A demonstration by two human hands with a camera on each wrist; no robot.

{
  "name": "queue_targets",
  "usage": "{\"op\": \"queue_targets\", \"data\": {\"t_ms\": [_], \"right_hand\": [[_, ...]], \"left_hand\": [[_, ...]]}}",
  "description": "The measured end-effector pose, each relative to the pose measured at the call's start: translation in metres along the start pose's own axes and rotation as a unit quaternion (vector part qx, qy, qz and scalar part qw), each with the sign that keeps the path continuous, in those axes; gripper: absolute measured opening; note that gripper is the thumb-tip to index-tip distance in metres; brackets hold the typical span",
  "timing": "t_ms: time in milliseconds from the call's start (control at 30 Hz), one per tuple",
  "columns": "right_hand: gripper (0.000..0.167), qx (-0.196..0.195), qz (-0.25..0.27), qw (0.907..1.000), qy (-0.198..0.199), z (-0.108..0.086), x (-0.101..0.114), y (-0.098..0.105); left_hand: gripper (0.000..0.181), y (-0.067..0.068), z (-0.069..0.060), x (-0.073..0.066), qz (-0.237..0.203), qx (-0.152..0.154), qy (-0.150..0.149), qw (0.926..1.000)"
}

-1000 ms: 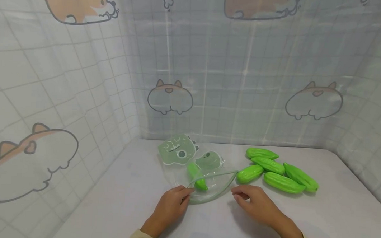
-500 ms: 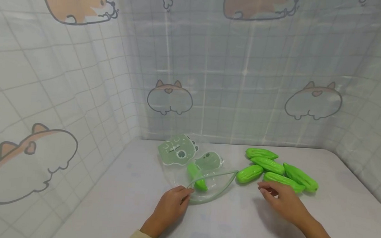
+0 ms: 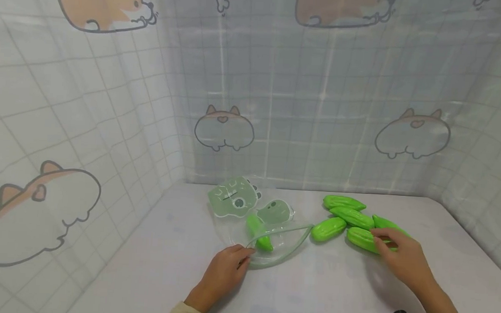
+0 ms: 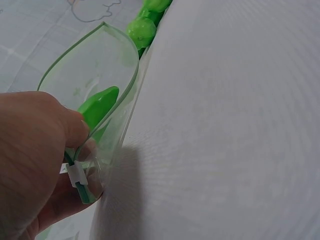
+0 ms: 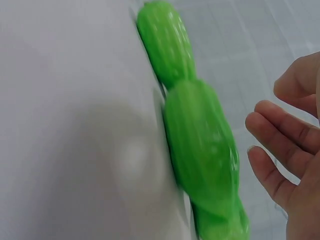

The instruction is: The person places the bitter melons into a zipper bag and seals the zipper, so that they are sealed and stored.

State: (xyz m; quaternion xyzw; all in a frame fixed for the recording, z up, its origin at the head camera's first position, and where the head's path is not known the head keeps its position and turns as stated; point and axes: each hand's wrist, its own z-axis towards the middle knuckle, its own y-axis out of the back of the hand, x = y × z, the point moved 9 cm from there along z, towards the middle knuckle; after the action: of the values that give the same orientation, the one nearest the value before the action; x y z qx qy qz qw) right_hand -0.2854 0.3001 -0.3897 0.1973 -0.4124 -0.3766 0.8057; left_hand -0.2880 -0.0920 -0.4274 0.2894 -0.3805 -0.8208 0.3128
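In the head view my left hand (image 3: 226,268) pinches the near-left corner of a clear zip bag (image 3: 287,257) with a green rim and green cartoon animal prints. Its white slider (image 4: 76,174) sits between my fingers in the left wrist view. The bag's mouth gapes, and one bright green, ridged cucumber-like vegetable (image 3: 260,232) lies inside. At the right, my right hand (image 3: 406,259) hovers over the front vegetable (image 3: 360,239) of a loose group, partly covering it. In the right wrist view its fingers are loosely bent and apart from the vegetable (image 5: 200,145).
More green vegetables lie behind and beside it: one (image 3: 328,228) by the bag's right corner, others (image 3: 352,217) further back, another (image 3: 389,224) partly behind my right hand. The white tabletop (image 3: 177,247) ends at a curtained wall (image 3: 294,130) with dog drawings.
My right hand has moved right, from beside the bag's opening to over the front vegetable. My left hand and the bag have stayed put.
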Motion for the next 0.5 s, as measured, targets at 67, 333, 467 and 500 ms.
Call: {"op": "queue_targets", "data": {"t_ms": [67, 333, 467, 500], "right_hand": [[0.019, -0.005, -0.014, 0.9999, -0.005, 0.000, -0.007, 0.005], [0.022, -0.004, -0.058, 0.9978, -0.032, -0.004, -0.029, 0.014], [0.023, 0.000, -0.067, 0.9973, -0.029, -0.006, -0.033, 0.013], [0.023, 0.001, -0.070, 0.9972, -0.027, -0.006, -0.033, 0.013]], "left_hand": [[0.023, 0.000, 0.000, 0.001, 0.001, 0.001, 0.002, 1.0000], [0.024, 0.000, -0.001, -0.002, 0.007, -0.018, -0.024, 0.9995], [0.024, 0.001, -0.001, -0.002, 0.006, -0.018, -0.022, 0.9996], [0.024, 0.001, -0.001, -0.002, 0.005, -0.017, -0.020, 0.9996]]}}
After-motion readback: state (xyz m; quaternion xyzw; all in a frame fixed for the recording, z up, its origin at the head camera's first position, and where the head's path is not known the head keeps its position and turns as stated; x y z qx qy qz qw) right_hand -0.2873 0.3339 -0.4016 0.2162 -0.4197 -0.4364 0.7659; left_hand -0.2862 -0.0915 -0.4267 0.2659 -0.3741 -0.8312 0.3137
